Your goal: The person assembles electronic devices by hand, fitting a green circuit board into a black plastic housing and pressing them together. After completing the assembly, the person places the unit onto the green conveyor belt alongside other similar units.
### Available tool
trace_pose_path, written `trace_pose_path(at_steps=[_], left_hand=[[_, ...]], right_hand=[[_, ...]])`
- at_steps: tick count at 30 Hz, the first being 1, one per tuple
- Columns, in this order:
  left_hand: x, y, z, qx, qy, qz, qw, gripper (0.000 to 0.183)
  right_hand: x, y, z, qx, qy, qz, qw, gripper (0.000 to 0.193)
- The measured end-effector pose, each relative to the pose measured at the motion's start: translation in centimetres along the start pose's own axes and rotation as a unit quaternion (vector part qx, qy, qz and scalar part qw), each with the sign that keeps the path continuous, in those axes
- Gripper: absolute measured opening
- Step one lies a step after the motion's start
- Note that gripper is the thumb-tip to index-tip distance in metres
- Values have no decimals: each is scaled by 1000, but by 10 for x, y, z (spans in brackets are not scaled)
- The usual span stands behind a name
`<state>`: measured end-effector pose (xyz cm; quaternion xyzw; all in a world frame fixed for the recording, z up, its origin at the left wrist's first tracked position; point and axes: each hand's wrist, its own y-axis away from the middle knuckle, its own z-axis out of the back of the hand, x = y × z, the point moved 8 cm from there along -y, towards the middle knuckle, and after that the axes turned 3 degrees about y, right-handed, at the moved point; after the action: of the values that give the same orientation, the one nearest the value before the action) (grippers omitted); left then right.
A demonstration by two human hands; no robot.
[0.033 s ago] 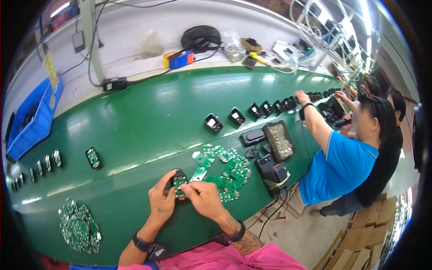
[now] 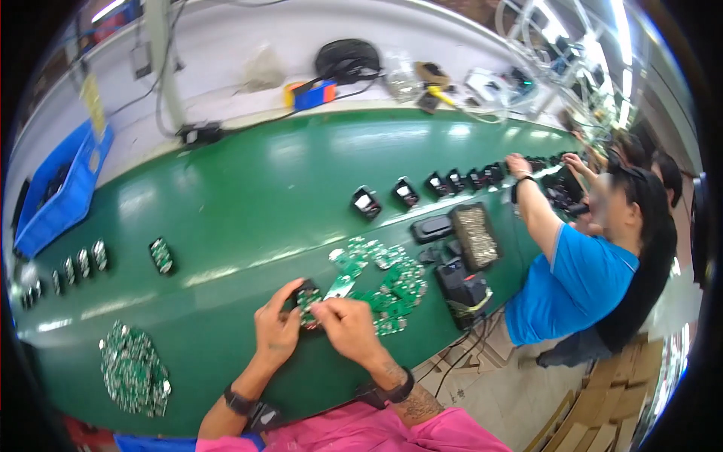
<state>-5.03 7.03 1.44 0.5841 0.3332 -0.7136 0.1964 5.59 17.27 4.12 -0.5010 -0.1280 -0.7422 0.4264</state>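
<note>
My left hand [image 2: 276, 325] is wrapped round a small black plastic housing [image 2: 307, 285], its open side facing up. Inside the housing sits a green circuit board [image 2: 307, 299]. Thumb and fingertips of my right hand [image 2: 348, 325] are pinched together at the board's right edge; whatever is between them is hidden. Just right of the housing spreads a loose pile of green circuit boards [image 2: 392, 290]. A black housing fitted with a green board [image 2: 161, 256] stands farther off to the left.
More filled housings [image 2: 99, 256] line up at far left, near a blue bin [image 2: 64, 188]. A heap of boards [image 2: 134, 369] lies at near left. Black housings [image 2: 366, 203] run along the right, by a tray of small metal parts [image 2: 474, 235]. A co-worker in blue [image 2: 576, 279] reaches over the table.
The whole view has shifted slightly, with the table's contents a little farther right. Both hands keep the same hold at the housing.
</note>
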Motion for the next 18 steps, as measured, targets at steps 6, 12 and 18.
trace_pose_path(at_steps=[6,12,18], left_hand=[[11,-8,-19,63,234,88,966,42],[18,-3,-17,35,206,174,962,32],[20,3,1,-9,101,103,990,27]], right_hand=[[0,-7,17,-38,76,-9,996,30],[-19,-1,9,-49,99,-82,991,23],[2,-3,-22,28,26,-26,999,43]])
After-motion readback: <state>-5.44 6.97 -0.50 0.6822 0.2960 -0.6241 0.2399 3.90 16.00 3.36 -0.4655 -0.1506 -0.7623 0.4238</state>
